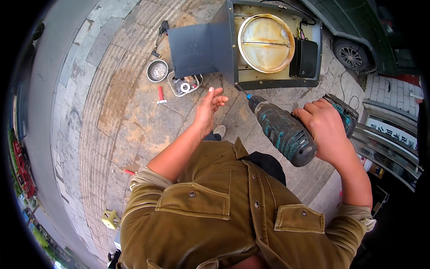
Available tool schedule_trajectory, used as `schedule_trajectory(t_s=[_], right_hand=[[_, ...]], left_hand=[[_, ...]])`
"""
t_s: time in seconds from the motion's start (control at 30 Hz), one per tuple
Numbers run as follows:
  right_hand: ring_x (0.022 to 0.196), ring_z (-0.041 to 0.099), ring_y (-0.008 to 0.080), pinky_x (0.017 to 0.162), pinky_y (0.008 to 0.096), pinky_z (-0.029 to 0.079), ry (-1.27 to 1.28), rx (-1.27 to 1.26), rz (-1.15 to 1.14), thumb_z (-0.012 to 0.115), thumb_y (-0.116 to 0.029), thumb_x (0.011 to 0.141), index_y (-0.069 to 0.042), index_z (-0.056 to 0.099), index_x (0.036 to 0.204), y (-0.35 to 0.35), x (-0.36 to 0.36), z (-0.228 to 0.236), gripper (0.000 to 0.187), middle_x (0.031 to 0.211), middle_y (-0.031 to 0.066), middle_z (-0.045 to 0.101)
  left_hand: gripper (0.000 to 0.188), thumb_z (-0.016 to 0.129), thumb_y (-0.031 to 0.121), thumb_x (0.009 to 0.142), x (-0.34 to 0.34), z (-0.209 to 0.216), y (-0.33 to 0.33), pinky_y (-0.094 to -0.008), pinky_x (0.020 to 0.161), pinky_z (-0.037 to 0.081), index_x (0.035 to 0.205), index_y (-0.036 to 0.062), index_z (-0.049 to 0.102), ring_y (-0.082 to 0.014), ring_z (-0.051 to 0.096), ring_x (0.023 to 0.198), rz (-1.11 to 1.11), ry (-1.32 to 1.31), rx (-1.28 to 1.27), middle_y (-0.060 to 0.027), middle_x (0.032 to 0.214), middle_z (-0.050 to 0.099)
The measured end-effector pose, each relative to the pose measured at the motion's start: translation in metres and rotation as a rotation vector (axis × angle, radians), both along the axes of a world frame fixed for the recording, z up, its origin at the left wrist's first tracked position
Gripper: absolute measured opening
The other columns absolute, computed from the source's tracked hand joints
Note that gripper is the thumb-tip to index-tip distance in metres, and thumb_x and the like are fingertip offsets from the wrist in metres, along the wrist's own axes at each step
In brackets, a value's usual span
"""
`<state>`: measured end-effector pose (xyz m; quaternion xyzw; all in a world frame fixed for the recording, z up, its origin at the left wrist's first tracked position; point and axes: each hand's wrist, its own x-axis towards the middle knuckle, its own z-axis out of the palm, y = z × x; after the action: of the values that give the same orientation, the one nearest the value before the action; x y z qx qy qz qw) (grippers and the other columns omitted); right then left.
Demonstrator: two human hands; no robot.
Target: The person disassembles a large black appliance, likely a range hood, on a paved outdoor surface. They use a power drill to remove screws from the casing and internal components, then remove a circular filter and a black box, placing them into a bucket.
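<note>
the right grip clasps a drill, left grip unclasped; a sign bears dark characters.

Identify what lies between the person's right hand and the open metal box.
In the head view, the drill lies between them, gripped by the right hand and pointed toward a corner of the open metal box.

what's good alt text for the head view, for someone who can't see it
A right hand grips a power drill pointing toward a corner of a dark open box holding a round, stained disc; the left hand is raised nearby. A metal bowl and a tray of parts rest on the paving.
</note>
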<state>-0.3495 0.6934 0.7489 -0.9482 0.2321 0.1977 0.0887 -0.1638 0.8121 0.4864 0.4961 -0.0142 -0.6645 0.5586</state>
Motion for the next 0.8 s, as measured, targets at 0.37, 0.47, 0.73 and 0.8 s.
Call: schedule_trajectory(t_s=[0.37, 0.47, 0.73, 0.8], right_hand=[[0.076, 0.062, 0.0264, 0.077, 0.0378, 0.044, 0.376, -0.029, 0.117, 0.065, -0.010, 0.062, -0.007, 0.061, 0.080, 0.019, -0.030, -0.134, 0.018, 0.075, 0.0102, 0.062], [0.075, 0.060, 0.0290, 0.074, 0.0380, 0.044, 0.196, 0.142, -0.086, 0.066, -0.012, 0.061, -0.006, 0.063, 0.085, 0.025, -0.047, -0.118, 0.025, 0.075, 0.0117, 0.062], [0.071, 0.055, 0.0303, 0.066, 0.0373, 0.044, -0.308, 0.163, -0.407, 0.063, -0.016, 0.060, -0.003, 0.065, 0.094, 0.024, -0.072, -0.028, 0.037, 0.070, 0.0109, 0.058], [0.069, 0.054, 0.0297, 0.066, 0.0367, 0.044, -0.363, 0.164, -0.401, 0.062, -0.017, 0.062, -0.002, 0.065, 0.093, 0.029, -0.080, -0.028, 0.035, 0.069, 0.0108, 0.057]], left_hand=[[0.036, 0.049, 0.027, 0.095, 0.032, -0.004, 0.015, -0.0253, 0.082, 0.039, 0.119, 0.0011, 0.054, -0.0097, 0.048, 0.081, 0.131, -0.286, -0.130, -0.0025, 0.084, 0.062], [0.028, 0.050, 0.023, 0.095, 0.055, -0.013, 0.033, -0.0248, 0.081, 0.040, 0.110, 0.0013, 0.060, -0.0094, 0.051, 0.081, 0.036, -0.474, -0.136, -0.0019, 0.083, 0.061], [0.028, 0.053, 0.027, 0.093, 0.006, 0.008, 0.008, -0.0238, 0.080, 0.041, 0.106, 0.0039, 0.061, -0.0085, 0.054, 0.083, -0.422, -0.030, -0.126, -0.0036, 0.090, 0.064], [0.028, 0.054, 0.027, 0.093, -0.011, 0.030, -0.009, -0.0236, 0.080, 0.041, 0.109, 0.0058, 0.059, -0.0085, 0.055, 0.083, -0.381, 0.155, -0.094, -0.0034, 0.094, 0.065]])
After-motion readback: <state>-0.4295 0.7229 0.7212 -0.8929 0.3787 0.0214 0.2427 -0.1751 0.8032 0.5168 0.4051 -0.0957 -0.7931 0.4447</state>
